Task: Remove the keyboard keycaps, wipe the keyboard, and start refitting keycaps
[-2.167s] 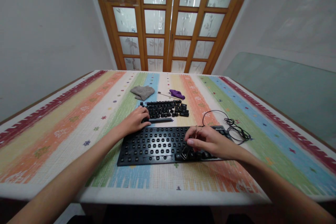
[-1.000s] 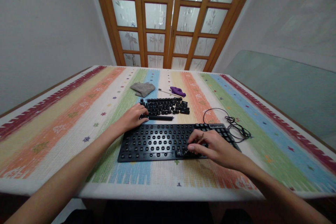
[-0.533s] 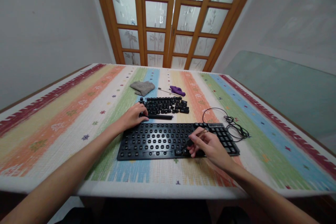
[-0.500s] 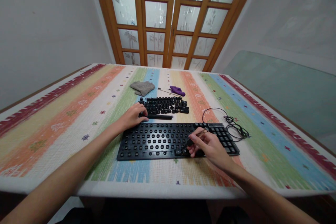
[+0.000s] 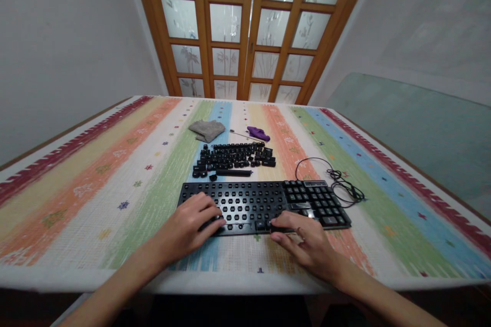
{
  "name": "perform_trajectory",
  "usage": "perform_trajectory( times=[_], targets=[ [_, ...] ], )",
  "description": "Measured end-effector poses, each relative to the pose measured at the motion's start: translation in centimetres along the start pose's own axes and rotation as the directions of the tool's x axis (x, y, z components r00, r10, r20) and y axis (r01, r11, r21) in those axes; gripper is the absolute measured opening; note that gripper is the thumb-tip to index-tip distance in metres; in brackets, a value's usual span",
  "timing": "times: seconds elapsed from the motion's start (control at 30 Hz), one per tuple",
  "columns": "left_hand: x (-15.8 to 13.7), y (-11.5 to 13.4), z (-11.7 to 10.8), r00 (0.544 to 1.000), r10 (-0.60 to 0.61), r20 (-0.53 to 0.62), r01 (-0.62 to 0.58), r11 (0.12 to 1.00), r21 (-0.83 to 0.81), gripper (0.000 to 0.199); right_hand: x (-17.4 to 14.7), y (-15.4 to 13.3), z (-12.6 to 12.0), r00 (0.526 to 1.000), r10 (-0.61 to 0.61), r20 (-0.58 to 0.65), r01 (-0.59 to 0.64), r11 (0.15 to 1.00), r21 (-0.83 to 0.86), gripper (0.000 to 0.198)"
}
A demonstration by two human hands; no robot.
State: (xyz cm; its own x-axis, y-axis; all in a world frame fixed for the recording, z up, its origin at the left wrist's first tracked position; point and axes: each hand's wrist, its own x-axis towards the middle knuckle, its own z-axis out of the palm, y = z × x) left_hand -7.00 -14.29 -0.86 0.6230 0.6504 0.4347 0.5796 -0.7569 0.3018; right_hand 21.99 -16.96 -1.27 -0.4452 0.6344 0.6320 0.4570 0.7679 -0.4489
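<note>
Keyboard [image 5: 253, 204] under both hands, near edge at the grip.

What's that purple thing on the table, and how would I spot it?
Start at the striped tablecloth and find the black keyboard under the hands. Behind it lies a pile of loose black keycaps, and just beyond that pile, toward the wooden doors, sits the small purple item. It is the only purple thing there; the folded grey cloth lies to its left.
</note>
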Motion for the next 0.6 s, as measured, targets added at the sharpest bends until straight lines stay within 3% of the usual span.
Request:
perform_trajectory(
  times=[0.07,0.17,0.27,0.33,0.4,0.47,0.53,0.6],
  targets=[
    [-1.8,1.5,1.2,0.994,-0.011,-0.107,0.019,0.997,0.071,0.015,0.1,0.0,0.6,0.991,-0.129,-0.029,0.128,0.991,-0.024,0.019],
    [-3.5,2.4,2.7,0.972,-0.029,-0.233,0.052,0.995,0.090,0.013,0.5,0.1,1.2,0.988,-0.152,-0.029,0.151,0.987,-0.047,0.018],
    [-4.0,2.6,3.1,0.955,0.014,-0.296,0.023,0.993,0.120,0.011,1.8,0.3,1.0,0.998,-0.007,0.066,0.009,1.000,-0.024,0.026],
    [-4.0,2.7,3.1,0.950,0.052,-0.306,-0.007,0.989,0.149,0.013,2.9,0.7,0.6,0.972,0.162,0.171,-0.167,0.986,0.019,0.034],
    [-4.1,2.8,3.1,0.946,0.073,-0.315,-0.018,0.984,0.176,0.018,4.1,1.4,0.4,0.887,0.359,0.290,-0.397,0.915,0.079,0.038],
    [-4.2,2.9,3.1,0.936,0.080,-0.342,-0.012,0.981,0.196,0.022,4.9,2.4,0.5,0.757,0.518,0.398,-0.611,0.777,0.149,0.038],
    [-4.2,3.0,3.1,0.926,0.082,-0.367,-0.005,0.979,0.205,0.019,5.5,3.4,0.8,0.636,0.597,0.488,-0.747,0.636,0.196,0.039],
    [-4.1,3.1,3.1,0.920,0.077,-0.385,0.002,0.979,0.202,0.015,5.7,4.1,1.0,0.554,0.614,0.562,-0.812,0.547,0.202,0.039]
  ],
)
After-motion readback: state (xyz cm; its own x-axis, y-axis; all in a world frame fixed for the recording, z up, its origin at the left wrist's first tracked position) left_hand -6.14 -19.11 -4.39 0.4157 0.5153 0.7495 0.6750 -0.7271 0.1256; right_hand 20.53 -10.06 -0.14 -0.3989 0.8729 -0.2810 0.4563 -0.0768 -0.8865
